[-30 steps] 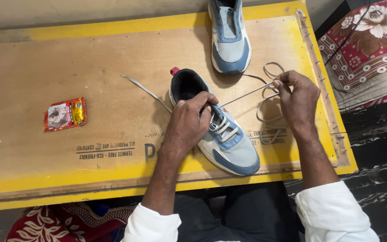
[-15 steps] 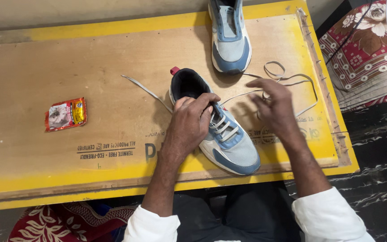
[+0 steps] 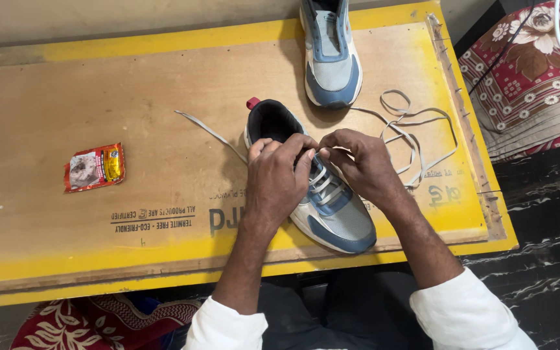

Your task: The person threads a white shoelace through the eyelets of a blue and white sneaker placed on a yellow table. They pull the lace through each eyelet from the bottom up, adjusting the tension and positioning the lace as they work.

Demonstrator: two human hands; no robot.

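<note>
The right hand (image 3: 364,165) had returned from the loose lace (image 3: 416,129) to the near shoe (image 3: 319,188) (upper eyelets); both hands' fingers, left hand (image 3: 280,178) included, pinched the lacing there.

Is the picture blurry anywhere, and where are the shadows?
In the head view everything looks sharp: the near shoe, the loose lace and the red packet are all clear. Soft light, no glare on the yellow-edged board. A dim shadow lies beside the second shoe, and under the left hand and right hand.
</note>
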